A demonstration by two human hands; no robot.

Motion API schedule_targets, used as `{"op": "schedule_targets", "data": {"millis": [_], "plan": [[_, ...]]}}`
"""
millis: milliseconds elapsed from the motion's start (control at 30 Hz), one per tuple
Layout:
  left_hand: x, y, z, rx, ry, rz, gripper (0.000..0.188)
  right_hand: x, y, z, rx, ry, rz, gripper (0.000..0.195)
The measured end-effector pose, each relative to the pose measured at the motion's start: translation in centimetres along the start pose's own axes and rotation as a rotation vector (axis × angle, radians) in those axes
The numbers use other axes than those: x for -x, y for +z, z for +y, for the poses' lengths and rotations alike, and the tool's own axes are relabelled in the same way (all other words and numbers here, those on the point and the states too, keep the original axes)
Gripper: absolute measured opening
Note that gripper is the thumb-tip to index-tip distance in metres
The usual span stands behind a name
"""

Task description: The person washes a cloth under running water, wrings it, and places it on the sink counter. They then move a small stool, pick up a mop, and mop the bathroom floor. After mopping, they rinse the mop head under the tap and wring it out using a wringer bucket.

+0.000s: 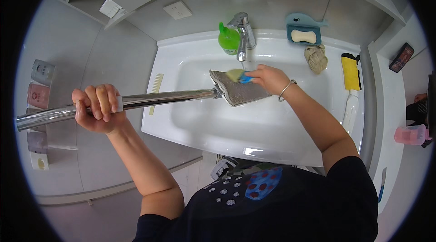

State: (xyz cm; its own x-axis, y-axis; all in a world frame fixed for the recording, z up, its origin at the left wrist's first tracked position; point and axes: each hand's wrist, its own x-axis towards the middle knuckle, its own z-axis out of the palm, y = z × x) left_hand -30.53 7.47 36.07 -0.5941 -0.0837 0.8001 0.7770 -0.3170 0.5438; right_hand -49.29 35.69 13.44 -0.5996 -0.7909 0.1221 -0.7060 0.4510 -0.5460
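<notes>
My left hand (pixel 98 107) grips the metal handle (pixel 167 97) of a flat mop. Its grey mop head (pixel 247 92) is over the white sink basin (pixel 204 126), with the pad turned up. In my right hand (pixel 270 78) is a small brush with a blue handle (pixel 246 77). The brush's pale yellowish bristles (pixel 235 75) rest against the upper part of the pad and look slightly blurred. Just above, a chrome faucet (pixel 242 37) points down toward the basin, and a thin stream seems to run from it.
Behind the basin stand a green pump bottle (pixel 229 40) and a whale-shaped soap dish (pixel 303 20) with soap. A crumpled beige cloth (pixel 316 58) lies nearby. A yellow-headed tool (pixel 351 71) lies along the right rim, a comb (pixel 156 85) on the left. Cups (pixel 38 95) hang on the left wall.
</notes>
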Motion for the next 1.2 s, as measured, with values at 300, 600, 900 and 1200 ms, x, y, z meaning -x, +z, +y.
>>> {"op": "schedule_targets", "data": {"millis": [300,600,900,1200], "plan": [[0.0,-0.2,0.1,-0.018,-0.013,0.008,0.024,0.7,3.2,4.2,0.173,0.215,-0.143,0.027],[1.2,-0.8,0.6,-0.049,-0.011,0.031,0.024,0.9,2.0,-0.4,-0.219,-0.040,0.013,0.023],[1.4,-0.7,1.0,-0.058,0.026,0.041,0.020,0.9,5.3,10.7,0.242,0.326,-0.263,0.023],[1.6,-0.6,1.4,-0.100,0.032,0.082,0.017,-0.3,0.8,4.4,-0.765,0.337,-0.346,0.024]]}}
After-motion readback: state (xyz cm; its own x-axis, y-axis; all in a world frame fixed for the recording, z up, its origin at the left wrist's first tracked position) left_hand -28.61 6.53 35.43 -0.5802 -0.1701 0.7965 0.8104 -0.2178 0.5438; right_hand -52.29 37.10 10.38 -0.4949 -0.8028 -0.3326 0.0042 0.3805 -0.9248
